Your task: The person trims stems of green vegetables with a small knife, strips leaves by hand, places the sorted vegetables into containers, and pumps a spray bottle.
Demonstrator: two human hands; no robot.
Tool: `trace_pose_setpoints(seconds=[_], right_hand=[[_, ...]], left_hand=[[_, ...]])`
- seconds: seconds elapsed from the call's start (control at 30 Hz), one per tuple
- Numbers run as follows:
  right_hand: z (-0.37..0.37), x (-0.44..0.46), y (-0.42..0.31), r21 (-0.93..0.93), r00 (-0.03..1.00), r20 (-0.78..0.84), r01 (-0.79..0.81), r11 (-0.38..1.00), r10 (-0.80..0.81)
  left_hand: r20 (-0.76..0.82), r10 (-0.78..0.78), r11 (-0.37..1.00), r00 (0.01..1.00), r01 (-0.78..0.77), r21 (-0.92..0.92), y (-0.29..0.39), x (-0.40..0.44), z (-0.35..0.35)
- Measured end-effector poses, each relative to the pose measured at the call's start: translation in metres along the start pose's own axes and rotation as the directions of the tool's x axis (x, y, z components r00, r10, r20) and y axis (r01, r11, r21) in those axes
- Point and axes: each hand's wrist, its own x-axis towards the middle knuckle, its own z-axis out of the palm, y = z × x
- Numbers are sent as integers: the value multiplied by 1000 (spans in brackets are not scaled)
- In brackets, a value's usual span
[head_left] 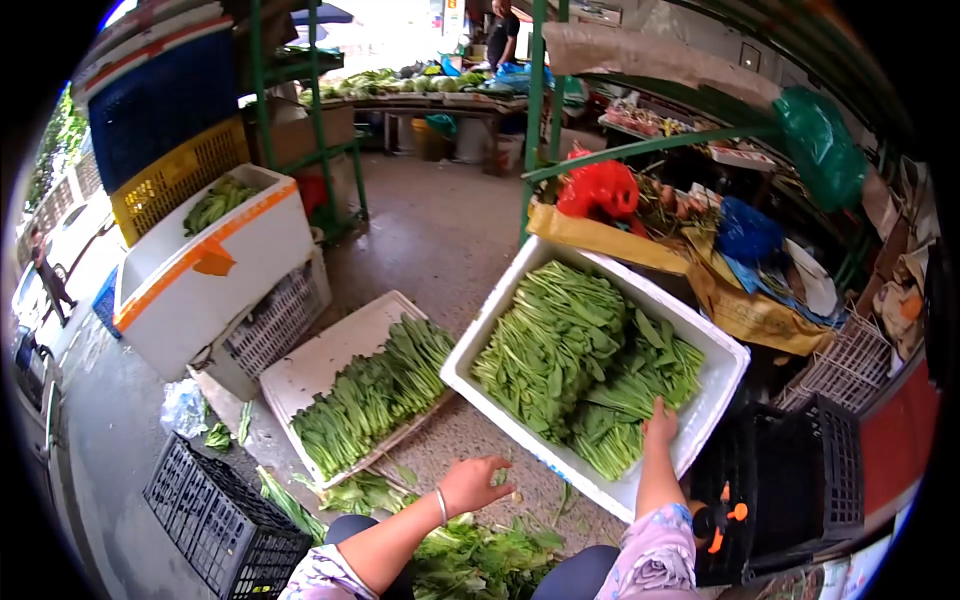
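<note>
My left hand point(475, 487), with a bracelet at the wrist, hovers over the loose leaves on the ground, its fingers apart and nothing in them. Inside a white foam box point(715, 405), my right hand point(659, 425) touches the lower right part of the leafy greens point(550, 340). Most of its fingers are hidden, so I cannot tell whether they grip. The greens lie in bunches, with bare foam along the box's right side. To the left, a row of bunched greens point(375, 395) lies on a white foam lid point(325, 355).
Loose leaves point(480, 555) cover the ground between my knees. A black crate point(225, 520) stands at left, another black crate point(835, 460) at right. A tall foam box point(215, 290) rests on a grey crate point(275, 325). A person point(503, 35) stands behind a distant vegetable stall.
</note>
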Motion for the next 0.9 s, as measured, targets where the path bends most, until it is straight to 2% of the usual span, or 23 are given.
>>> trace_pose_setpoints(seconds=[0.03,0.1,0.13,0.2,0.27,0.33,0.37,0.4,0.47,0.5,0.53,0.57,0.6,0.67,0.7,0.73,0.77,0.8,0.83,0.87,0.9], right_hand=[[4,-3,3,12,1000,18,3,1000,-4],[2,-17,-5,172,999,-37,-4,985,11],[2,-23,-6,173,1000,-25,1,985,3],[1,-41,-11,400,995,25,-94,912,91],[-6,-89,-36,471,983,87,-185,862,163],[-10,-120,-42,528,977,112,-211,823,179],[-8,-136,-42,528,977,120,-214,822,177],[-9,-152,-42,459,984,144,-159,874,103],[-11,-200,-62,315,978,204,-30,949,-37],[-8,-209,-55,216,952,248,126,968,-179],[-6,-223,-59,122,900,306,285,951,-310],[-11,-241,-66,6,761,341,585,811,-552],[-11,-268,-90,-83,549,406,819,568,-731],[-7,-298,-95,-20,382,565,893,451,-731],[-7,-302,-91,70,224,660,932,356,-717],[-5,-303,-91,107,74,671,975,195,-738],[-1,-300,-89,177,0,701,969,174,-713],[1,-311,-104,141,56,682,968,207,-729],[2,-317,-108,182,169,668,907,380,-724],[8,-306,-92,202,267,601,862,466,-754],[10,-324,-111,349,490,601,550,758,-632]], left_hand=[[-16,-9,1000,1000,10,12,-3,3,7],[10,42,987,999,-40,-158,-7,10,17],[-2,36,987,999,-35,-158,-10,14,23],[180,-45,831,983,137,-540,-12,21,35],[235,-36,621,971,206,-756,-14,26,52],[366,-78,513,927,352,-783,-2,26,48],[452,-83,448,888,438,-779,-1,28,50],[452,-86,445,888,440,-780,2,28,51],[521,17,180,853,510,-841,9,29,54],[532,77,93,843,525,-846,16,27,48],[535,85,86,840,529,-844,19,29,47],[465,160,-60,871,479,-876,21,29,50],[380,217,-201,899,422,-884,23,28,44],[281,131,-427,951,310,-850,29,25,28],[262,134,-584,956,290,-758,28,22,22],[319,102,-635,942,309,-708,26,17,16],[317,-32,-579,948,241,-779,21,19,19],[312,-170,-516,935,186,-836,16,21,27],[273,-60,-584,960,188,-789,3,25,31],[210,43,-646,977,188,-740,-8,29,32],[159,-31,-622,987,105,-776,-7,27,25]])
